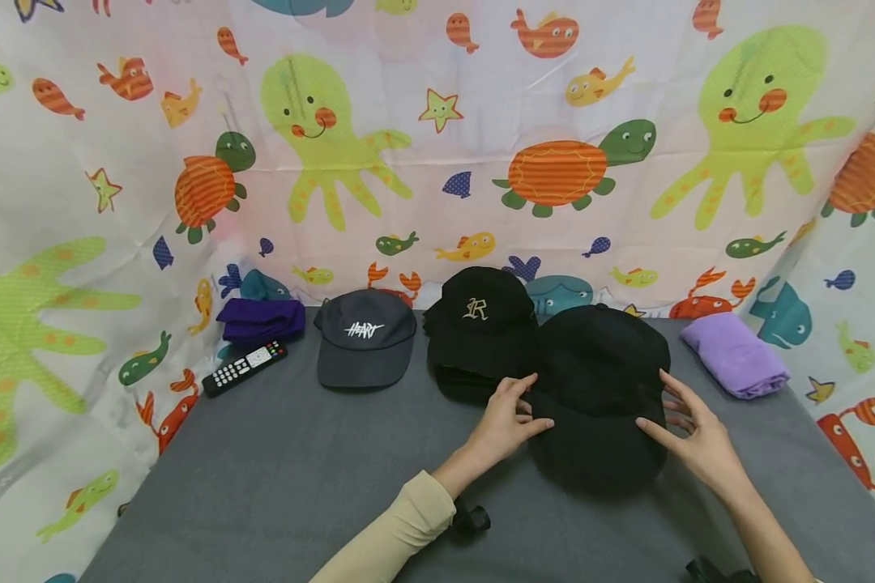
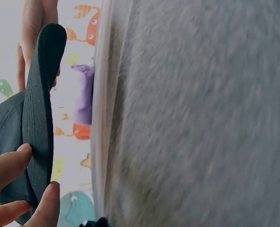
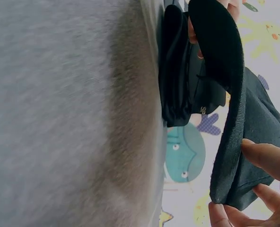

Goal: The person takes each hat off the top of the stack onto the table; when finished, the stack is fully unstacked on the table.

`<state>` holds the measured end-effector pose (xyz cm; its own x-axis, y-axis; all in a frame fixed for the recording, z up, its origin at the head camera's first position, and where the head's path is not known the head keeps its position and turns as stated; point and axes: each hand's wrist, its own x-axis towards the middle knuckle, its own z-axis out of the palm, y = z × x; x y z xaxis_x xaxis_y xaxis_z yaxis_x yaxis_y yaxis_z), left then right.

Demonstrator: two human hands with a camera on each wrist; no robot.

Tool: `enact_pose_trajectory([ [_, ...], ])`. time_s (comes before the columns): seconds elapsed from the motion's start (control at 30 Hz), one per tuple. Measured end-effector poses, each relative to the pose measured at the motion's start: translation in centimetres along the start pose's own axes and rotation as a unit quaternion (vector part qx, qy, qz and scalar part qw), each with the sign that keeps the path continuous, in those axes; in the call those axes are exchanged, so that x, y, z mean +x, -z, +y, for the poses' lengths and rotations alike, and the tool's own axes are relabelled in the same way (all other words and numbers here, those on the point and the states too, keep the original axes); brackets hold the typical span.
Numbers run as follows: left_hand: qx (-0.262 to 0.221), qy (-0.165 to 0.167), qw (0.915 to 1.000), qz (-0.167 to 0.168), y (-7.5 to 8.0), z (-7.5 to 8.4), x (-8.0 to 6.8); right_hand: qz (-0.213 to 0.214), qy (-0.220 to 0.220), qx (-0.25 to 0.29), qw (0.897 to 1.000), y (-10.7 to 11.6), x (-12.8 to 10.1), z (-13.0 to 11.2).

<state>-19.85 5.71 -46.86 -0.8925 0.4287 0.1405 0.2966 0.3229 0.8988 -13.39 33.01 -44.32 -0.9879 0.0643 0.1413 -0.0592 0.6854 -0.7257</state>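
A plain black cap (image 1: 601,364) is held up over the table, its brim toward me. My left hand (image 1: 506,417) pinches its left side where brim and crown meet, thumb on top of the brim. On the opposite side my right hand (image 1: 700,437) pinches the brim's corner in the same way. Both wrist views show the cap (image 2: 38,123) (image 3: 230,99) raised off the grey surface, with fingers above and below the brim edge. Just left of it, a black cap with a gold letter R (image 1: 481,324) sits on top of other black headwear, partly covered by the held cap.
A dark grey cap with white lettering (image 1: 366,340) lies farther left. Beyond it are a folded dark purple cloth (image 1: 261,321) and a black remote control (image 1: 244,368). A folded lilac cloth (image 1: 736,355) lies at the right. A sea-animal curtain (image 1: 437,194) borders the grey table (image 1: 299,486).
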Motion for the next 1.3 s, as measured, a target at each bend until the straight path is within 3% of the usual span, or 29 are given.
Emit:
enact_pose_trajectory([
  [0.27,-0.006,0.011,0.9998,-0.018,-2.4,-0.4,-0.2,0.01,-0.003,-0.022,1.0,0.6,-1.1,1.9],
  [0.57,-0.012,0.049,0.9973,-0.053,-4.7,0.6,-0.6,-0.034,-0.058,-0.03,0.997,2.2,-2.9,3.3],
  [0.8,-0.021,0.061,0.9964,-0.055,-6.2,1.1,-0.4,-0.046,-0.044,-0.017,0.998,3.3,-3.2,4.5],
  [1.0,-0.024,0.078,0.9948,-0.062,-7.3,1.0,-0.4,-0.055,-0.061,-0.016,0.996,3.4,-3.1,5.8],
  [1.2,0.008,0.076,0.9941,-0.077,-8.1,1.2,-0.3,-0.075,-0.07,-0.02,0.994,3.4,-2.5,7.0],
  [1.3,0.06,0.075,0.992,-0.082,-8.4,1.7,-0.2,-0.086,-0.073,-0.017,0.994,3.4,-2.3,7.6],
])
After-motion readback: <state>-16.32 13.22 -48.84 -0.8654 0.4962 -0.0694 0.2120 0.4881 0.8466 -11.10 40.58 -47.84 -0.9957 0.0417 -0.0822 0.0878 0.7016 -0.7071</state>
